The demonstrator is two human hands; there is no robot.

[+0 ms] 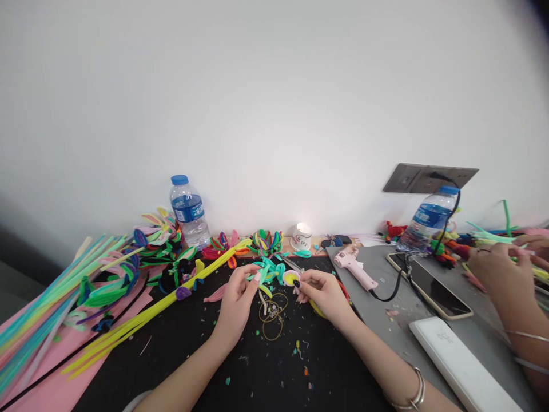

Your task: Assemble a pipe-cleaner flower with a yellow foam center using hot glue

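1. White wall (274, 114) rises behind the dark surface (330, 369).
2. Pinched together, the left hand's (238, 294) thumb and finger grip a teal-green fuzzy piece (271, 270) at the far middle; a tight squeeze might crush its loops.
3. Thumb and finger of the right hand (323, 292) clamp a pink-and-yellow disc (291, 279) by its right edge, so twisting could make it slip.
4. Scissors (294, 264) lie just beyond; pushing farther could snag fuzz or nick fingers.
5. Tan elastic loops (272, 329), on the near side, might catch trailing ends.
6. Tugging the black cord (392, 294) could drag the glue gun (354, 269), right.
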